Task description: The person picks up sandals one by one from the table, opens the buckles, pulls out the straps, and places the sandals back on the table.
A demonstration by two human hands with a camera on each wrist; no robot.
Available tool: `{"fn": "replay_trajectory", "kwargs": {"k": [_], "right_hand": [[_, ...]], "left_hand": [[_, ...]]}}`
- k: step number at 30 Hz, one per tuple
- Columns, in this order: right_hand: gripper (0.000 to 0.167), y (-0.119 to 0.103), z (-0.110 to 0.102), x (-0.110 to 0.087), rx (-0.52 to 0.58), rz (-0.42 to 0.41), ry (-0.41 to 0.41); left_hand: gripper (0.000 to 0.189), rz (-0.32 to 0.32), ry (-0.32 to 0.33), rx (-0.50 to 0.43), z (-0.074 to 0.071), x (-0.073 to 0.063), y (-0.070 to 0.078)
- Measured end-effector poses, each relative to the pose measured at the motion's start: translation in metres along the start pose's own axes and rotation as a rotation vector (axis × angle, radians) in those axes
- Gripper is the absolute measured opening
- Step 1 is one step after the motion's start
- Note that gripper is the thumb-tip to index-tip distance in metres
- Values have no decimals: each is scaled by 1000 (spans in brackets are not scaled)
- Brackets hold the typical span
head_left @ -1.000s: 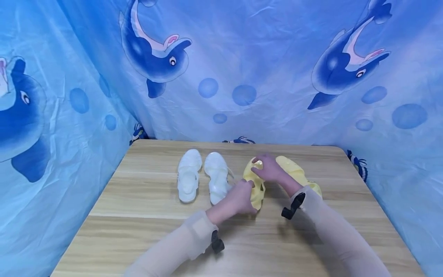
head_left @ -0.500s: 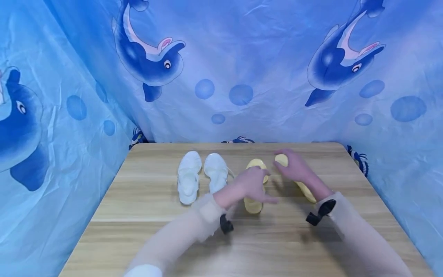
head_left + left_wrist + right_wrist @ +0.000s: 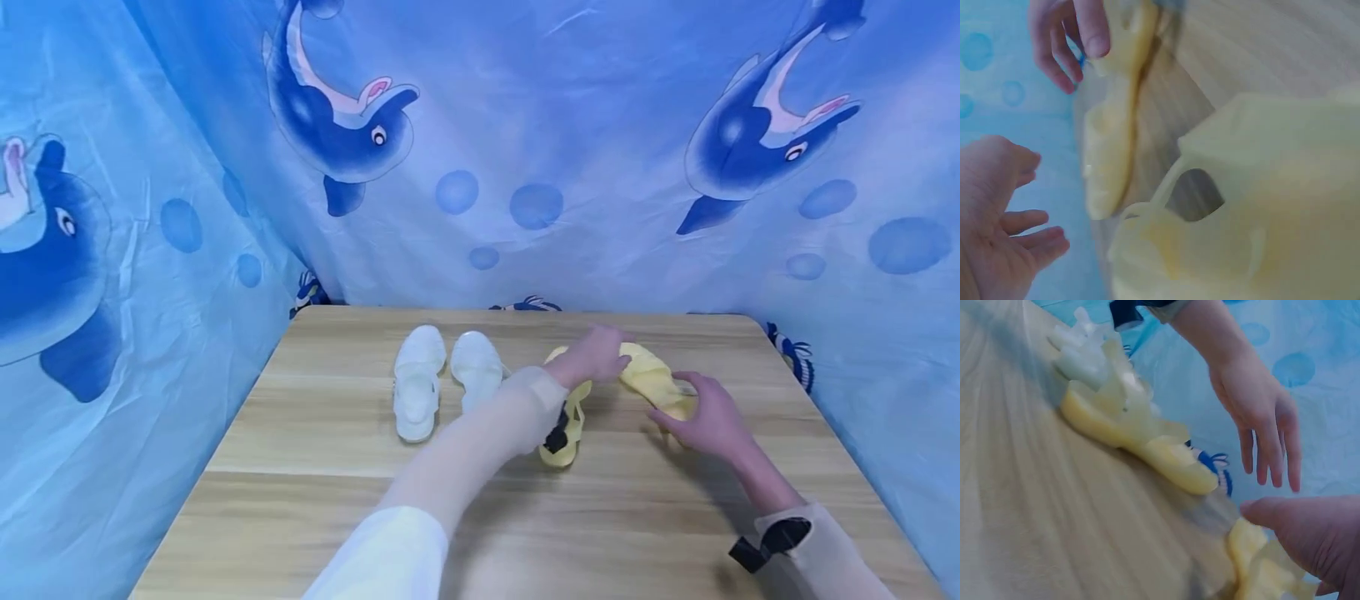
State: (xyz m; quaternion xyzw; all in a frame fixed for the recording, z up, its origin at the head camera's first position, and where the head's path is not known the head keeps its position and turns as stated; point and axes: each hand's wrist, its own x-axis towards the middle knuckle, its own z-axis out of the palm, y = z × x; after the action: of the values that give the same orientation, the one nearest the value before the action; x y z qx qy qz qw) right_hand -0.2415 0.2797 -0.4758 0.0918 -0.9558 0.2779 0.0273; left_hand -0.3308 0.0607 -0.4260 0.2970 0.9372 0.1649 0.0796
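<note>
Two yellow jelly sandals lie on the wooden table. My left hand (image 3: 592,354) reaches over the left yellow sandal (image 3: 575,410), its sleeve covering part of it. Its extended fingers are close to the toe of the right yellow sandal (image 3: 647,372); in the right wrist view this left hand (image 3: 1260,419) hangs with fingers straight, holding nothing. Around the heel of the right sandal, my right hand (image 3: 705,421) has thumb and fingers spread to either side. The left wrist view shows the right hand's thumb (image 3: 1092,31) over that sandal; whether it touches is unclear.
Left of the yellow pair stand two white sandals, the outer one (image 3: 416,392) in full view and the inner one (image 3: 475,362) partly behind my left sleeve. Blue dolphin-printed fabric (image 3: 495,167) hangs behind and beside the wooden table (image 3: 315,450).
My right hand has gone from the left yellow sandal to the right one's toe, then back to its heel. The left hand has let go of the left sandal and moved right and away.
</note>
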Motion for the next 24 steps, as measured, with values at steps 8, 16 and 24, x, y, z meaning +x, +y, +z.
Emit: {"fn": "replay_trajectory", "kwargs": {"k": [8,16,24], "right_hand": [[86,7,8,-11,-29,2,-44],[59,6,14,-8,-36,-8,-7],[56,-17,-4,-26,-42,31,-8]], "left_hand": [[43,-202,-124,125,23,12,15],[29,-152,-127,121,22,16,7],[38,-45,-68,48,-1,-1,9]]}}
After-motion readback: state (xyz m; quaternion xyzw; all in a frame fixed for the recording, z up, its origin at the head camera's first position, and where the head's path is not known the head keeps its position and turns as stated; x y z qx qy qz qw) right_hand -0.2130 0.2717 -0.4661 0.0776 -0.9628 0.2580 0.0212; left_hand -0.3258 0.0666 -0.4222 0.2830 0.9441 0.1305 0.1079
